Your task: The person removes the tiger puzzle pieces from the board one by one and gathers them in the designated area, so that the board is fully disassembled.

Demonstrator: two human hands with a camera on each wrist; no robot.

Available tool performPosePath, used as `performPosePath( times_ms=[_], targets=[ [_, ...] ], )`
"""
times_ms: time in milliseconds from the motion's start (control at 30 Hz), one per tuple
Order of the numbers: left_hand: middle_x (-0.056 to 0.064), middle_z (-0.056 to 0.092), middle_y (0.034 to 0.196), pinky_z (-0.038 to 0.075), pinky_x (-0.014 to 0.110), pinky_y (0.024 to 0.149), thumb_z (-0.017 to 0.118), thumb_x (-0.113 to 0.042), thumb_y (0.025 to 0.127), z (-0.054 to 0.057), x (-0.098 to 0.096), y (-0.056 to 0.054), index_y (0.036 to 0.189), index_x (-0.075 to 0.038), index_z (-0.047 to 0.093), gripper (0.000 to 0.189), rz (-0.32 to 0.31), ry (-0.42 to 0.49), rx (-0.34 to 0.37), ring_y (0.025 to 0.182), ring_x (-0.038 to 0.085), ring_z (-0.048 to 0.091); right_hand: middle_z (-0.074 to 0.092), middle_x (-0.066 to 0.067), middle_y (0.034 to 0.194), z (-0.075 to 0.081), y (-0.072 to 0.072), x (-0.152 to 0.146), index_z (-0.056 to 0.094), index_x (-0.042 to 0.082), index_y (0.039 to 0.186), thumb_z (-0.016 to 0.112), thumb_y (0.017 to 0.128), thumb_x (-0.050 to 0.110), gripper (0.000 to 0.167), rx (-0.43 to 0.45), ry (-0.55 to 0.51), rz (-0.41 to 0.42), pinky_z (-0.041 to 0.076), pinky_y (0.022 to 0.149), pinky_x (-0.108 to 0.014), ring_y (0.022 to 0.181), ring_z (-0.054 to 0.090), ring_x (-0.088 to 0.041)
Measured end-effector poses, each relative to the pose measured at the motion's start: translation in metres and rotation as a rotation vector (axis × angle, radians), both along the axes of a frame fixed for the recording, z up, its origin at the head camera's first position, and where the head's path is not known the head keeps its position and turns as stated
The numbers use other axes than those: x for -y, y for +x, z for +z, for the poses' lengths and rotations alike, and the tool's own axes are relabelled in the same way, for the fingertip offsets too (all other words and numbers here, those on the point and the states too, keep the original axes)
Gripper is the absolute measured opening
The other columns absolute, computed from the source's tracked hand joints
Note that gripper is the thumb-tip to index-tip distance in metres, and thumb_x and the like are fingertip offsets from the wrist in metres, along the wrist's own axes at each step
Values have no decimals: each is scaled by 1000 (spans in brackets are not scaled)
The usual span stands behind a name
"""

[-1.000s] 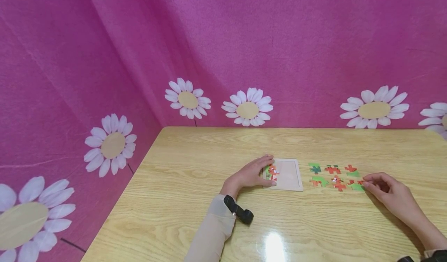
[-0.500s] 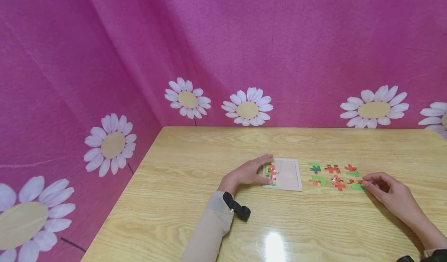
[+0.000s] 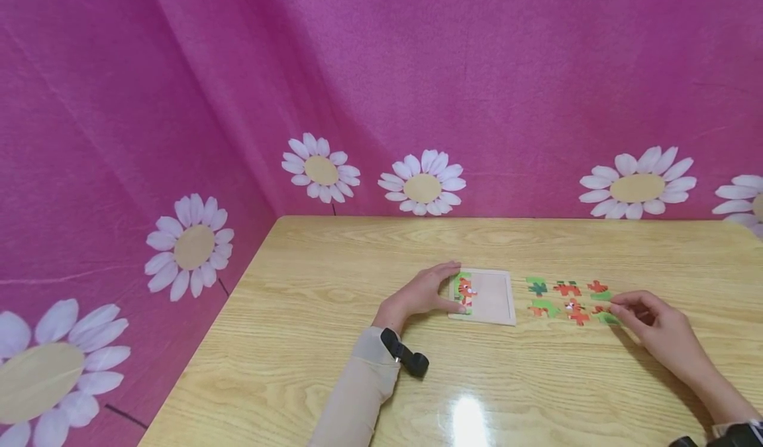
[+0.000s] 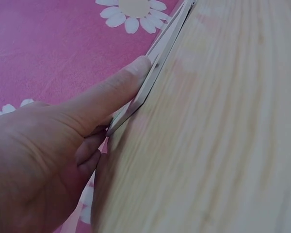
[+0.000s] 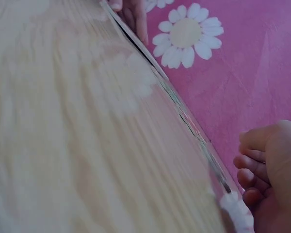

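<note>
In the head view my left hand (image 3: 422, 293) holds the left end of a light wooden puzzle frame (image 3: 497, 322), thumb at the near side and fingers at the far side. Placed puzzle pieces (image 3: 465, 291) with an orange animal fill its left strip; the rest shows bare board. The left wrist view has my thumb (image 4: 136, 73) lying on the edge of the frame (image 4: 148, 87). My right hand (image 3: 661, 331) is bent beside the rightmost loose puzzle piece (image 3: 605, 316), partly covering it. In the right wrist view its fingers (image 5: 252, 167) curl loosely, with no piece visible between them.
Several loose puzzle pieces (image 3: 538, 287) lie in two rows between the frame and my right hand. The wood-grain table (image 3: 536, 381) meets a pink curtain (image 3: 512, 89) with daisies at its back and left sides. A black strap camera (image 3: 411, 361) sits on my left wrist.
My right hand has shifted slightly left, over the edge of the rightmost pieces. My left hand has slid back a little, showing more of the placed pieces. The loose pieces look nearly unchanged.
</note>
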State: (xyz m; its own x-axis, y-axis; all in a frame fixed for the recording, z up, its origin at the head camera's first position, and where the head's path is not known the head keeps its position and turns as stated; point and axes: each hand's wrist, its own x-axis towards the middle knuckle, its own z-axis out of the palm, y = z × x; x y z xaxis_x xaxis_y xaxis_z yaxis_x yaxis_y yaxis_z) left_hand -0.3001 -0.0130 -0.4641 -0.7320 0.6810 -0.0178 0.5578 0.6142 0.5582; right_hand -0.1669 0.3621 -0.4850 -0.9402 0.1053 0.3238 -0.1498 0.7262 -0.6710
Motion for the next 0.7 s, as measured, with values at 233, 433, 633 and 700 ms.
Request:
performPosePath(
  times_ms=[233,433,633,700],
  targets=[
    [5,38,157,27,28,123,82,-37,79,2,-1,2,149,-9,40,87,40,-1,-6,147,19,34,57,32,82,6,-6,28,66,7,104,65,94,18,15,-54,-19,54,40,55,-13,67,50,8],
    [5,41,156,28,28,123,82,-38,77,2,-2,4,148,-8,41,87,69,-8,-16,146,20,36,57,17,78,9,-17,58,68,9,100,68,92,15,9,-87,-27,112,39,53,-15,64,48,3],
    [3,38,157,27,32,124,81,-40,78,-1,-4,5,148,-10,41,86,92,4,-1,147,20,34,56,7,74,8,-32,89,68,8,97,72,87,7,10,-130,-26,182,37,50,-17,62,43,2],
    [2,37,158,27,34,124,81,-40,78,-2,-4,6,149,-11,41,87,102,13,14,148,20,32,57,6,74,7,-39,100,67,7,95,73,85,5,11,-139,-10,197,38,51,-16,63,44,3]
  ],
)
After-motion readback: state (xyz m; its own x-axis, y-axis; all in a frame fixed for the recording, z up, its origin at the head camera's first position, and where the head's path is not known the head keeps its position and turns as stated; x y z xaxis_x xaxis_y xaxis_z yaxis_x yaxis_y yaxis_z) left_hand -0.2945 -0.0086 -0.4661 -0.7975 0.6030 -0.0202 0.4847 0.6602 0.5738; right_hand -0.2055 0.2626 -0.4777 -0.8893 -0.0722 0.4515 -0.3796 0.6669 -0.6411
